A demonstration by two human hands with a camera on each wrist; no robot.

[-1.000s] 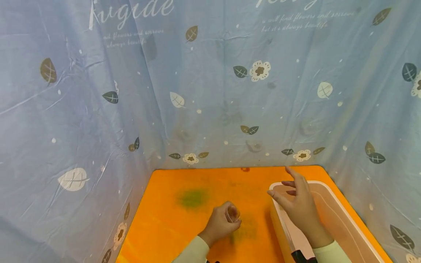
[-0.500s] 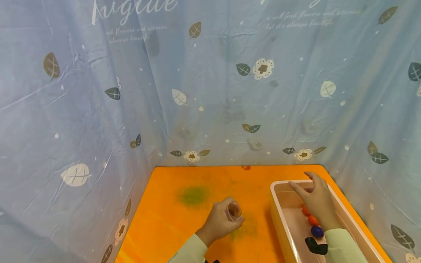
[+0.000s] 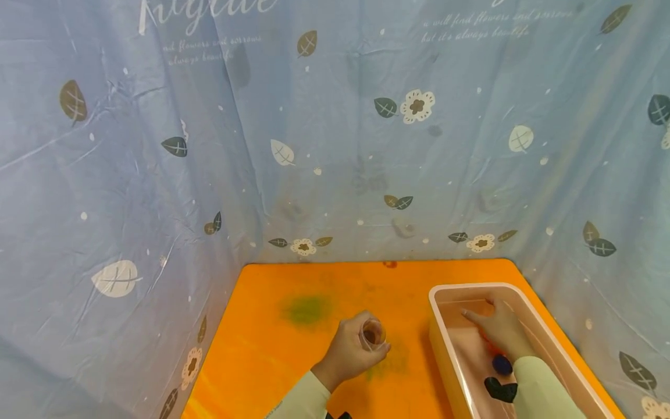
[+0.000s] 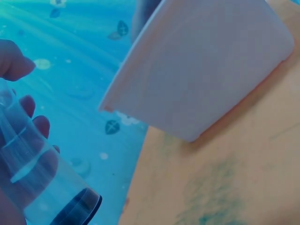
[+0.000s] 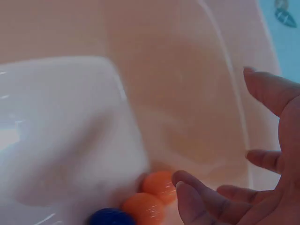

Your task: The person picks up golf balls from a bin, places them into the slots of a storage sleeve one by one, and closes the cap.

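Note:
My left hand [image 3: 348, 352] holds a clear cup [image 3: 373, 334] above the orange table, fingers curled round it. In the left wrist view the same cup [image 4: 44, 173] looks tapered, with a dark end. My right hand [image 3: 499, 330] reaches down inside the pale pink bin [image 3: 444, 337], with fingers spread and nothing between them. Its fingertips are nearest to two orange balls [image 5: 159, 186], which lie together on the bin's floor. Beside them is a dark blue ball [image 3: 502, 365]. In the head view the right hand mostly covers the orange balls.
The bin stands at the right of the orange table [image 3: 293, 285], which has a green stain [image 3: 307, 310]. Blue patterned curtains [image 3: 340, 145] enclose the back and both sides. A black device [image 3: 501, 390] sits at the right wrist.
My right hand has moved from above the bin's left rim to the right, then down inside the bin. My left hand stays nearly in place with the cup.

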